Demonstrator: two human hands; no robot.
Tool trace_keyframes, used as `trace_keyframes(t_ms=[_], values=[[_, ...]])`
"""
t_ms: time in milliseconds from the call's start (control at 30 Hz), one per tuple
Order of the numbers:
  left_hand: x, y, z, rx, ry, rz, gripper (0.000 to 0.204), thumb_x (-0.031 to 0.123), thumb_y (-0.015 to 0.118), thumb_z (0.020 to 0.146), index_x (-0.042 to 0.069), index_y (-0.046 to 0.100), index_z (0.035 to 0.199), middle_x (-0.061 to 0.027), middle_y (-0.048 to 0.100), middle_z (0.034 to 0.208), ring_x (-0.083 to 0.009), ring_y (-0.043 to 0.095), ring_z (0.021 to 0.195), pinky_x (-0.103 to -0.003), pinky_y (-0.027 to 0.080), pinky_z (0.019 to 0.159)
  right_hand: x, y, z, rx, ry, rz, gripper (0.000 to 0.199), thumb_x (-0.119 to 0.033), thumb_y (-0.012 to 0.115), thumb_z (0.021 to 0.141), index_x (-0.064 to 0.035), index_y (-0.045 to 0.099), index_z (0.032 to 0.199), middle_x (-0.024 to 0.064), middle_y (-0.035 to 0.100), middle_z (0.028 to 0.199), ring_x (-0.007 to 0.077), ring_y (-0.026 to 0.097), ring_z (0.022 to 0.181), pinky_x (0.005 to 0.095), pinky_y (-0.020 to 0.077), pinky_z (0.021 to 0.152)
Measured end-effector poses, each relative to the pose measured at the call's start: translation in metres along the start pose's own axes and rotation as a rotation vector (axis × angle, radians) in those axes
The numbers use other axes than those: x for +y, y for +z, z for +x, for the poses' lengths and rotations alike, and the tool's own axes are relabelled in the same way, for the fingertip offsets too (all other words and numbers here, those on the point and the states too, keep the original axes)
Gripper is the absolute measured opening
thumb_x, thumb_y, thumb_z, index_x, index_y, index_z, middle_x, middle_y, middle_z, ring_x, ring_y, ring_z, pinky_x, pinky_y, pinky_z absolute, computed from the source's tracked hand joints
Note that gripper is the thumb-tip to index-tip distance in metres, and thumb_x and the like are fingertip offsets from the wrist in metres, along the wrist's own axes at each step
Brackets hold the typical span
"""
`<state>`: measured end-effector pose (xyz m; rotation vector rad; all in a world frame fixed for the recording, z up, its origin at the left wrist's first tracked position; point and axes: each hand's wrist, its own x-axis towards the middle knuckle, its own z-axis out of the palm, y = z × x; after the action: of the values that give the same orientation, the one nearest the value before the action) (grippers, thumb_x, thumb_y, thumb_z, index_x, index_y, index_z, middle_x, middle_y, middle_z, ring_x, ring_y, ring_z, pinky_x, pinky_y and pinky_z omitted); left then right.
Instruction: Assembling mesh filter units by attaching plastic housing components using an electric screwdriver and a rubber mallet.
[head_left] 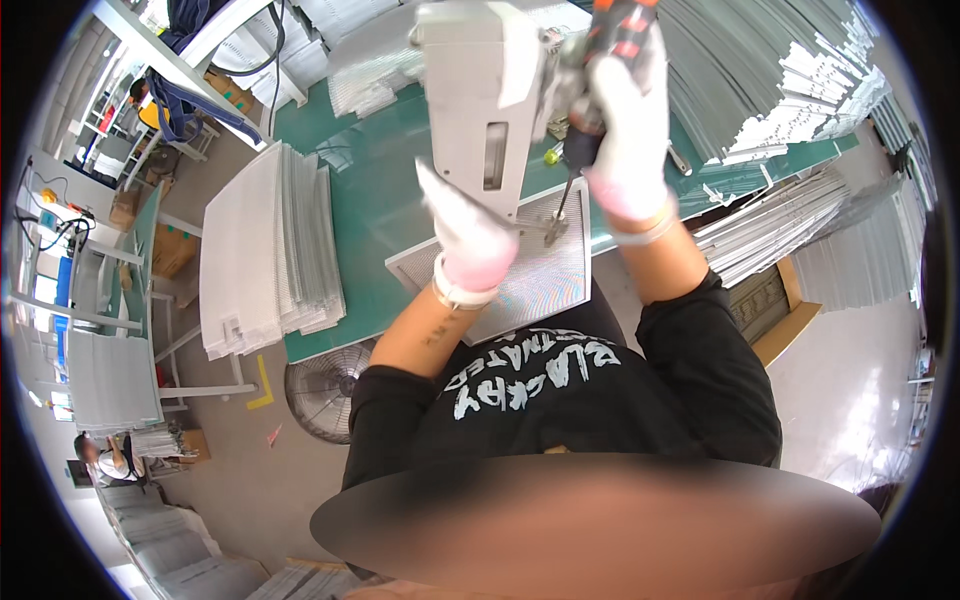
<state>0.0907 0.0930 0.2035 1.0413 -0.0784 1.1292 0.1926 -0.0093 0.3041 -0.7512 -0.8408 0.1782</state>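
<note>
Above the bench's (372,225) near edge, my right hand (632,125) grips an orange-and-black tool (622,32); whether my left hand (465,228) holds anything, I cannot tell. Beneath, across that edge, lies the framed mesh panel (545,285): probably light, stiff; grasp its rim. The grey upright (465,115) covers part; blur obscures the tool's tip.

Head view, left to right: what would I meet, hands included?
Second green-topped bench → stack of pale panels → gloved left hand → gloved right hand → large pile of grey panels
</note>
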Motion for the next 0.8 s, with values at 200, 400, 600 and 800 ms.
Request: trace_keyframes(t_ms=[200,400,600,800], values=[[0.032,0.036,0.022,0.023,-0.189,0.169,0.070,0.050,0.014,0.105,-0.004,0.039,0.140,-0.0166,0.057,0.129,-0.0269,0.060,0.113,-0.038,0.046,0.100,0.011,-0.007,-0.004,0.085,-0.063,0.038,0.049,-0.010,0.057,0.091,-0.0070,0.039,0.137,0.0079,0.061,0.101,0.0098,0.059,0.077,0.0214,0.0496,0.065],[0.021,0.006,0.008,-0.106,-0.004,0.397,0.061,0.044,0.025,0.106,-0.003,0.030,0.145,-0.0130,0.044,0.144,-0.0268,0.048,0.130,-0.043,0.040,0.109,0.002,-0.013,0.002,-0.033,0.045,0.058,0.060,-0.015,0.064,0.090,-0.0070,0.036,0.142,0.0077,0.061,0.100,0.0083,0.056,0.073,0.0185,0.0468,0.062],[0.037,0.010,0.017,-0.294,-0.116,-0.133,0.081,0.060,0.042,0.098,0.002,0.023,0.152,-0.0166,0.037,0.152,-0.0301,0.040,0.138,-0.048,0.031,0.116,0.019,-0.046,-0.010,-0.238,0.213,0.306,0.056,-0.024,0.069,0.085,-0.0066,0.039,0.130,0.0058,0.054,0.087,0.0072,0.048,0.067,0.0195,0.0408,0.058],[0.038,0.015,-0.002,-0.766,0.023,0.064,0.074,0.047,0.054,0.097,0.001,0.031,0.151,-0.0177,0.038,0.151,-0.0302,0.038,0.140,-0.047,0.026,0.116,0.056,-0.077,-0.043,-0.614,0.762,1.259,0.044,-0.040,0.076,0.084,-0.0113,0.043,0.086,-0.0005,0.047,0.069,0.0085,0.050,0.066,0.0218,0.0430,0.052]])
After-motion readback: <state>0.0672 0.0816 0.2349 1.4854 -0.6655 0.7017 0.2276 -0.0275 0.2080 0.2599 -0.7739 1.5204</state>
